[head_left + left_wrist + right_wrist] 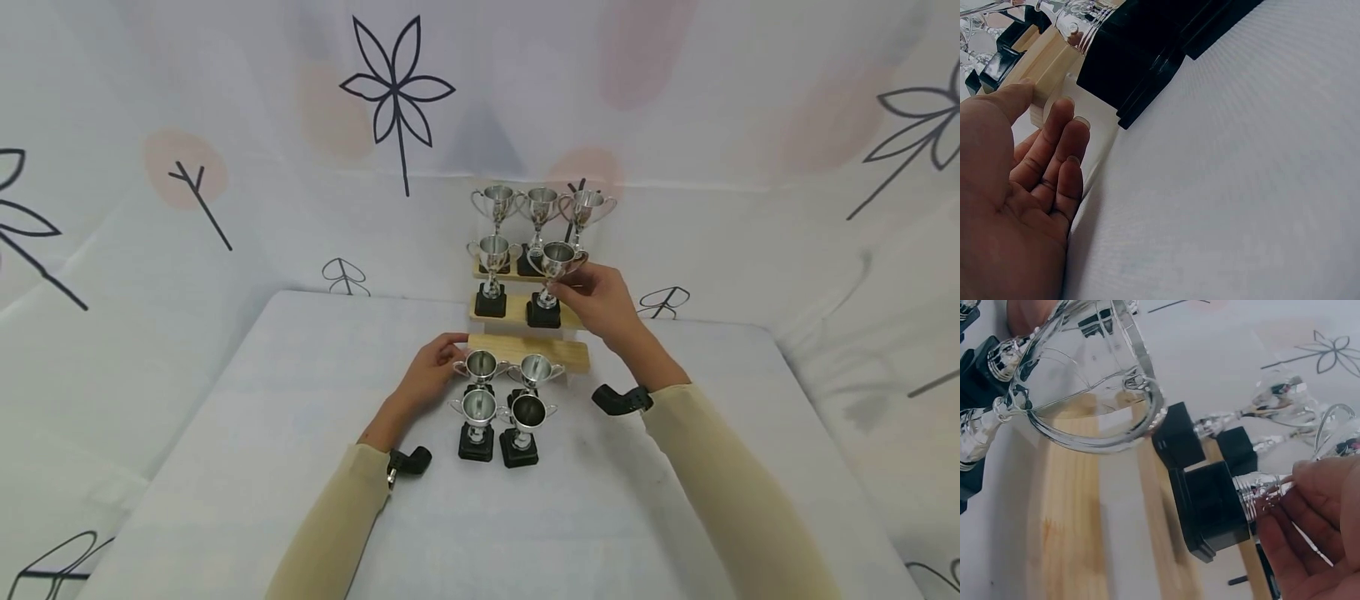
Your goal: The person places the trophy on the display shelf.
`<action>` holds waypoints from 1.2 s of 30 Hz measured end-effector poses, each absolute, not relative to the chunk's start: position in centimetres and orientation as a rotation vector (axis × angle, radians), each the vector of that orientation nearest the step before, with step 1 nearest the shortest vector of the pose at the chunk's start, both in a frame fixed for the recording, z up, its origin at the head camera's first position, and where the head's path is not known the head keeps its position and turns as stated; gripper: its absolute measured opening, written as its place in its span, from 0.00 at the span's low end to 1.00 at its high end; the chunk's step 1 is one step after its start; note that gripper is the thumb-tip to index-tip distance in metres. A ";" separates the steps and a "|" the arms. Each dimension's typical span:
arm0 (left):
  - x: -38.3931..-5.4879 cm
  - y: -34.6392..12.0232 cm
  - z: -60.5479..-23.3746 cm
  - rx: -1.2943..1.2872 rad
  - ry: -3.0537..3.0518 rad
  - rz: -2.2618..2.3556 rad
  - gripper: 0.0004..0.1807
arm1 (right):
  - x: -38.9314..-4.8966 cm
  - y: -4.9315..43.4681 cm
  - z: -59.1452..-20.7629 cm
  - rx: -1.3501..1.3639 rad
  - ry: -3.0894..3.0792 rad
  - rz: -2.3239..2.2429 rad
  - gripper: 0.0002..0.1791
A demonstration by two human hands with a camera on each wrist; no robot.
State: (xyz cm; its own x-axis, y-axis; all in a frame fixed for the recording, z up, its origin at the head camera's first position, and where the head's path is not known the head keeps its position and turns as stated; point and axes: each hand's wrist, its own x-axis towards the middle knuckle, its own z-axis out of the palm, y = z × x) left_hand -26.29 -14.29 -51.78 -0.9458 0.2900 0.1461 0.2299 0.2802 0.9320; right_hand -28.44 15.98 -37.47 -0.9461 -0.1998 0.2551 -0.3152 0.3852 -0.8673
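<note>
My right hand pinches the stem of a silver trophy cup by thumb and fingers. Its black base is at the middle step of a wooden stand; I cannot tell whether it touches the wood. Another trophy stands to its left on that step. With the thumb on top and fingers curled below, my left hand grips the left end of the lowest plank. In front of that plank several trophies stand on the table, two to a row.
Three trophies stand side by side on the top step. The stand is near the back edge of the white-covered table. Behind it hangs a pale curtain with leaf drawings. A black wrist camera sits on the right wrist.
</note>
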 end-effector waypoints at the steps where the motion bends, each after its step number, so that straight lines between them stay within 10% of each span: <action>1: -26.3 -14.3 -51.8 0.503 2.474 1.780 0.22 | -28.6 15.8 -37.6 0.465 -2.522 1.622 0.12; 36: -24.5 -13.9 -49.0 0.552 2.456 1.817 0.22 | -30.1 13.5 -39.0 0.416 -2.494 1.516 0.12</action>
